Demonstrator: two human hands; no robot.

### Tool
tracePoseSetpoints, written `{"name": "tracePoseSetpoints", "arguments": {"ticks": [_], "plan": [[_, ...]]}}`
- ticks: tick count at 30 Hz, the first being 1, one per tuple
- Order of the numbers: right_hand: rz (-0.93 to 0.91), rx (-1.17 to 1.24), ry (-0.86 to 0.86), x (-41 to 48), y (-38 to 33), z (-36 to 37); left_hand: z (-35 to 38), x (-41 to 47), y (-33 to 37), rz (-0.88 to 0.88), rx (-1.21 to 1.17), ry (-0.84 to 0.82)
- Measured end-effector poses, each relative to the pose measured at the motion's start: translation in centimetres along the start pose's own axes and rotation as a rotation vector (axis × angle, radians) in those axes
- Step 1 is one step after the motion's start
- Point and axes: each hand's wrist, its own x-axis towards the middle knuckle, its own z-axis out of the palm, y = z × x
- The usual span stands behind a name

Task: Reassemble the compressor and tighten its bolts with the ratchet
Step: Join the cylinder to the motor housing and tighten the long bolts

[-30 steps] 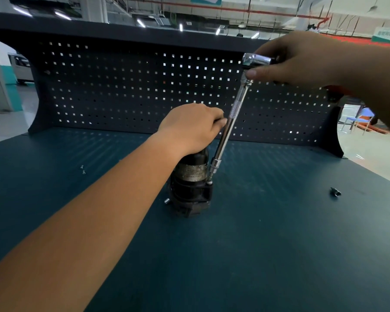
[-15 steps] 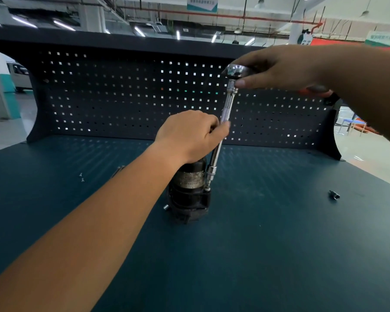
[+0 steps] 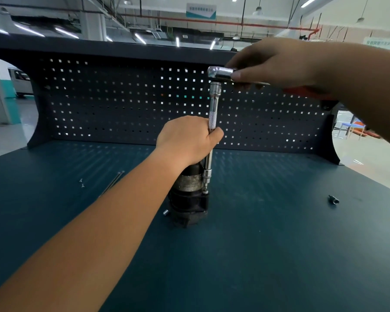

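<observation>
Where the blue table point(image 3: 257, 255) runs off to the left, two tiny screws point(image 3: 81, 183) lie close together. Just right of them lie thin long rods point(image 3: 114, 184), side by side, and the left arm point(image 3: 99, 233) hides their near ends. The left arm comes in from the bottom left.

The left hand point(image 3: 185, 140) rests on top of the compressor point(image 3: 188, 195). Its fingers and thumb are curled round the bar point(image 3: 212, 109), low on the rough part, and hold it.

The compressor is a dark round thing with a pale label. It stands upright on the table, near the middle, well in front of the back wall point(image 3: 122, 97) full of small holes. A small silver stub point(image 3: 165, 212) sticks out at its bottom left.

The bar stands almost straight up along the right side of the compressor. Its bottom end touches the right shoulder of the compressor. What it sits on there is too small to tell.

At the top of the bar is the shiny head of the ratchet point(image 3: 220, 73), high above the compressor. The ratchet points off to the right, flat like the table. The right hand point(image 3: 275, 61) grips it just behind the head, fingers wrapped over the top. A bit of red handle point(image 3: 302, 92) shows under the wrist.

Far to the right, a small black part point(image 3: 333, 199) lies alone on the table.
</observation>
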Motion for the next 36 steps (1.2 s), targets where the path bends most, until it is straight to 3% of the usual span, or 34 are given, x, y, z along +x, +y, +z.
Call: {"name": "tracePoseSetpoints", "arguments": {"ticks": [6,13,22,30,36], "plan": [[0.022,-0.177,0.033,0.3,-0.9,-0.4,0.5,0.1,0.5,-0.023,0.023,0.013],[0.095,-0.201,0.010,0.5,-1.8,-0.2,0.4,0.0,0.7,-0.007,0.091,0.025],[-0.045,-0.348,-0.110,-0.2,-1.2,-1.3,0.0,-0.2,0.2,-0.027,-0.014,-0.010],[-0.184,-0.562,0.180,1.8,0.1,2.2,0.3,-0.1,0.1,-0.018,-0.007,-0.009],[-0.132,-0.557,0.151,1.8,1.2,2.5,0.3,-0.2,0.0,-0.027,0.005,0.009]]}}
